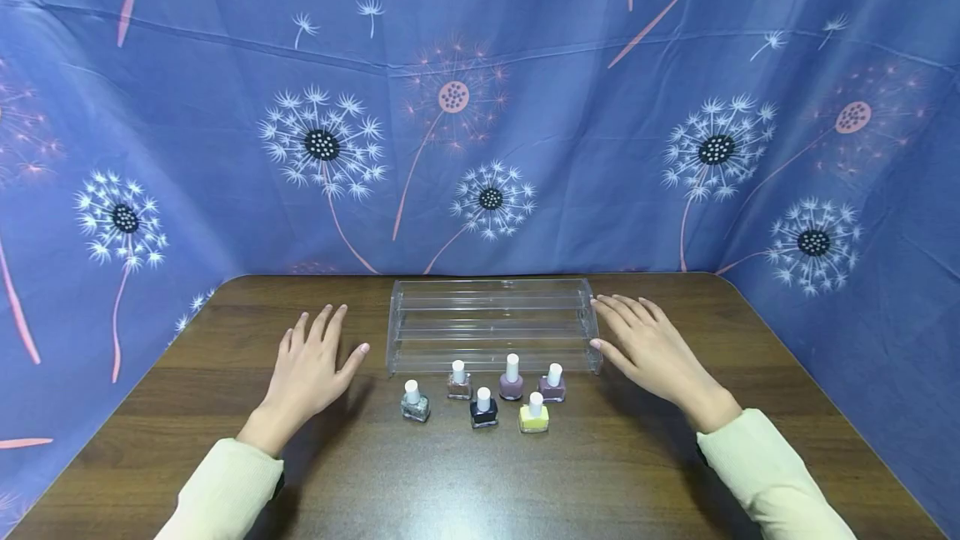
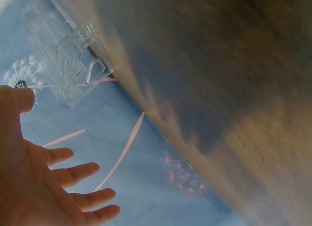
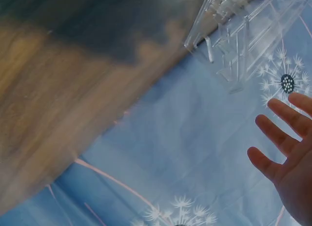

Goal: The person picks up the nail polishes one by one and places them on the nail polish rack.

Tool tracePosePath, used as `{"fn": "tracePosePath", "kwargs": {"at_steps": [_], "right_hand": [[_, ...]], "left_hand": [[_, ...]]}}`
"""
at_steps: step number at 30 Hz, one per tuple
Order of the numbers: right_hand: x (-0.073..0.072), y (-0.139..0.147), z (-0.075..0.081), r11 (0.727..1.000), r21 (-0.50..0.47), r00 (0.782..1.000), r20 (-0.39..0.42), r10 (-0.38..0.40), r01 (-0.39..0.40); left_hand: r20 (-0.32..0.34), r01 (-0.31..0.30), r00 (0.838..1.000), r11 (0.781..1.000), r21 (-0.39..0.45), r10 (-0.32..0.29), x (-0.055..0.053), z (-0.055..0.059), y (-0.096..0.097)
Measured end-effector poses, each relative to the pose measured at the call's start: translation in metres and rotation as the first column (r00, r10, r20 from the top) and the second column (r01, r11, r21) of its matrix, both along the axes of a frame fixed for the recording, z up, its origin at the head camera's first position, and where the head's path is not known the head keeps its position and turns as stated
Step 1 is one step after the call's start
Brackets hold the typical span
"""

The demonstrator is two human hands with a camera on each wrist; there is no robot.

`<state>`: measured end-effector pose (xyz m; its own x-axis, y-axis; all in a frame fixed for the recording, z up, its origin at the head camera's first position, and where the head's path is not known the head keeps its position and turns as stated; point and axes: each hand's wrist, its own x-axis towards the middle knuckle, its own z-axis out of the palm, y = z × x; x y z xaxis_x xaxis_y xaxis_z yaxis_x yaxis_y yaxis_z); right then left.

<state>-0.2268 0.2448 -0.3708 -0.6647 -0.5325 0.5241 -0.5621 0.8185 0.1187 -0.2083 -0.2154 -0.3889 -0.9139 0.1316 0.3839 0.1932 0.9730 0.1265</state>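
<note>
Several small white-capped nail polish bottles stand upright on the table: glittery grey [image 1: 416, 408], brownish pink [image 1: 460, 387], dark navy or black [image 1: 484, 415], mauve [image 1: 512, 387], purple [image 1: 552, 391] and yellow [image 1: 534, 420]. Just behind them is a clear tiered display rack [image 1: 491, 329], seen also in the left wrist view [image 2: 80, 65] and the right wrist view [image 3: 229, 50]. My left hand [image 1: 309, 369], fingers spread, is left of the rack and holds nothing. Near the rack's right end, my right hand [image 1: 652, 348] has extended fingers and nothing in it; whether its fingertips touch the rack, I cannot tell.
The brown wooden table [image 1: 465, 482] has a rounded far edge close behind the rack. A blue dandelion-print cloth [image 1: 570, 148] hangs at the back and along both sides. Pale sleeves cover both forearms.
</note>
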Motion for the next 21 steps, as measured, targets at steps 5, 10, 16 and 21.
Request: {"fn": "tracePosePath", "kwargs": {"at_steps": [5, 10, 16, 21], "right_hand": [[0.0, -0.007, 0.002, 1.0, 0.006, 1.0, -0.009, 0.019, -0.019], [0.001, -0.014, 0.003, 0.999, 0.028, 0.999, -0.009, 0.033, -0.032], [0.003, -0.023, 0.005, 0.998, 0.046, 0.999, -0.008, 0.054, -0.054], [0.003, -0.028, 0.004, 0.995, 0.063, 0.997, -0.023, 0.076, -0.075]], "left_hand": [[-0.011, 0.008, 1.0, 1.0, 0.002, -0.008, -0.002, 0.002, 0.004], [-0.03, 0.009, 1.0, 1.0, 0.01, -0.009, -0.005, 0.002, 0.007], [-0.009, 0.001, 1.0, 1.0, 0.02, -0.001, -0.008, 0.005, 0.01], [-0.011, 0.009, 1.0, 1.0, 0.02, -0.009, -0.011, 0.004, 0.013]]}}
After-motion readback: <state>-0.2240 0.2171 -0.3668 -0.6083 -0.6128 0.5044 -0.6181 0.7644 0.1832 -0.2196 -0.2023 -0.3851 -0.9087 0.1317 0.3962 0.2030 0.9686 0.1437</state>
